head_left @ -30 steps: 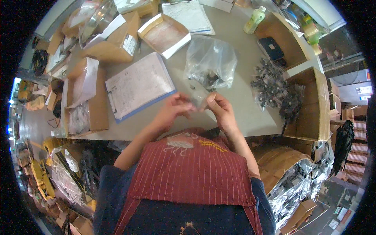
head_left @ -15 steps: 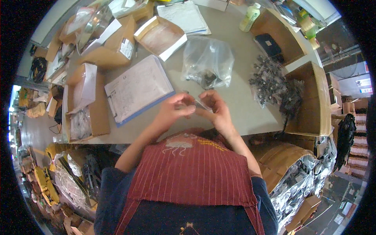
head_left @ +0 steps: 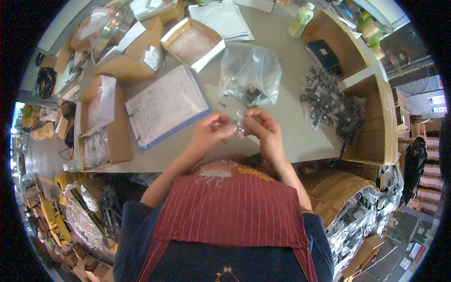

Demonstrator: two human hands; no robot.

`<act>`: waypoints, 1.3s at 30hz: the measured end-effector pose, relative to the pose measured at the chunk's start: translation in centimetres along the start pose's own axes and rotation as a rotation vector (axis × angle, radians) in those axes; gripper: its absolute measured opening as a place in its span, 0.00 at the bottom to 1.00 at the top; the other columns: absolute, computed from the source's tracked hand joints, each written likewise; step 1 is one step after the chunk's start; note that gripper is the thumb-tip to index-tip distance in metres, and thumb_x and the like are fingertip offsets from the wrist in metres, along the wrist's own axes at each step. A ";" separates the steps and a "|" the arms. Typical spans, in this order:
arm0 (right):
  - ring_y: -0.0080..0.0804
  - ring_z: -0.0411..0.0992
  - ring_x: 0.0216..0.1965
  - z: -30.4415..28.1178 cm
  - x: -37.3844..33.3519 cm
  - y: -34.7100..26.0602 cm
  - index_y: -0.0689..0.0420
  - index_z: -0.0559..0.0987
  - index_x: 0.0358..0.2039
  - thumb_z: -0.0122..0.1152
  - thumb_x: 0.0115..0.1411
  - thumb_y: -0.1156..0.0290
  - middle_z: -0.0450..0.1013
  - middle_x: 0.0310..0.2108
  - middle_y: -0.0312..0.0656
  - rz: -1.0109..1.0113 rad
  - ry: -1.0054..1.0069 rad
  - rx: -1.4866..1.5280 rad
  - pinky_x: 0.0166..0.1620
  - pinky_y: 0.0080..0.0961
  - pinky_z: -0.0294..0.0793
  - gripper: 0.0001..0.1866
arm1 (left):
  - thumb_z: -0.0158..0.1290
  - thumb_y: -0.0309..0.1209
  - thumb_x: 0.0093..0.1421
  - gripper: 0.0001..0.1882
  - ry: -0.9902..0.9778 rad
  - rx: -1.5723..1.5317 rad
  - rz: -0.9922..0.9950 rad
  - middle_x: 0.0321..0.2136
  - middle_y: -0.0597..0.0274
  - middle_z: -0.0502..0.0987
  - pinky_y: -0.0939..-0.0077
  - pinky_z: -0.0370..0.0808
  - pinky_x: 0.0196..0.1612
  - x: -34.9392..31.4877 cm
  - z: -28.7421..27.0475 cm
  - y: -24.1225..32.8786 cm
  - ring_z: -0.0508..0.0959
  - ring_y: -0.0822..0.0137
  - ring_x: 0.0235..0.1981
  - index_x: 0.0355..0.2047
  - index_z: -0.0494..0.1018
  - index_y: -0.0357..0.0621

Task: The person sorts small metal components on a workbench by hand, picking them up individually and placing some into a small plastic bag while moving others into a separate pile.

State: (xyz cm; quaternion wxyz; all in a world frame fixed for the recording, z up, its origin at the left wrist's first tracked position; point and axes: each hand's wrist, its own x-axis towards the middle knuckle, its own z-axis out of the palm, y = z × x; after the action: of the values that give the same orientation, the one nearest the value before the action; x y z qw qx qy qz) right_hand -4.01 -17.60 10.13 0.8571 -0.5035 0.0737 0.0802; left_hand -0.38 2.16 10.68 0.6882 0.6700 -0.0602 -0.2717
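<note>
Just in front of my apron, a small clear plastic bag (head_left: 240, 124) is held up between my two hands. My right hand (head_left: 264, 129) pinches its right side between thumb and fingers. Curled fingers of my left hand (head_left: 210, 133) meet the bag's left edge; what lies under the fingertips is hidden. A large clear plastic bag (head_left: 251, 66) lies beyond the hands, its mouth toward me with dark small parts inside. A few tiny dark pieces (head_left: 221, 104) rest on the table by that mouth.
A clipboard with papers (head_left: 167, 105) lies left of my hands. Beside it stands an open carton (head_left: 120, 141) holding clear bags. On the right, a pile of small bagged black parts (head_left: 324, 98) spills next to a cardboard box (head_left: 373, 120). A bottle (head_left: 300, 21) stands at the back.
My right hand has turned inward, its fingers closing in a pinch. The small clear bag now shows crumpled between both hands' fingertips.
</note>
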 end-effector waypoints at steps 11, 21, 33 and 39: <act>0.30 0.76 0.38 0.6 -0.9 -1.2 0.63 0.69 0.52 0.57 0.62 0.82 0.74 0.43 0.43 -0.060 -0.081 -0.069 0.44 0.26 0.76 0.17 | 0.59 0.37 0.61 0.14 0.009 -0.055 0.025 0.30 0.64 0.79 0.78 0.71 0.35 -0.6 -0.5 1.0 0.75 0.73 0.30 0.38 0.79 0.37; 0.29 0.74 0.44 0.7 -1.5 -2.2 0.61 0.67 0.55 0.59 0.58 0.84 0.72 0.46 0.42 -0.047 -0.138 -0.089 0.48 0.25 0.74 0.24 | 0.58 0.34 0.62 0.13 -0.008 -0.079 0.030 0.31 0.63 0.79 0.79 0.71 0.36 -0.5 -0.4 1.4 0.75 0.73 0.30 0.39 0.79 0.35; 0.28 0.73 0.46 0.8 -1.5 -1.8 0.58 0.70 0.54 0.59 0.56 0.84 0.71 0.46 0.40 0.007 -0.104 -0.093 0.49 0.23 0.71 0.24 | 0.57 0.32 0.61 0.10 -0.046 -0.067 -0.054 0.30 0.65 0.78 0.77 0.70 0.37 -0.6 0.0 1.2 0.75 0.73 0.30 0.37 0.79 0.39; 0.24 0.73 0.41 1.5 -1.8 -2.0 0.62 0.70 0.50 0.60 0.62 0.80 0.74 0.41 0.39 -0.043 -0.149 -0.202 0.46 0.24 0.72 0.16 | 0.56 0.31 0.62 0.07 -0.053 -0.125 -0.024 0.28 0.67 0.76 0.78 0.71 0.36 -0.4 0.0 0.8 0.75 0.73 0.30 0.34 0.77 0.40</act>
State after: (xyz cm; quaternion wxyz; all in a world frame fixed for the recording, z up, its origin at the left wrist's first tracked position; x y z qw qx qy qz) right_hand -5.29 -17.42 12.94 0.8068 -0.5813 -0.0094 0.1057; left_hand -0.51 2.31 11.51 0.7235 0.6190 -0.0533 -0.3010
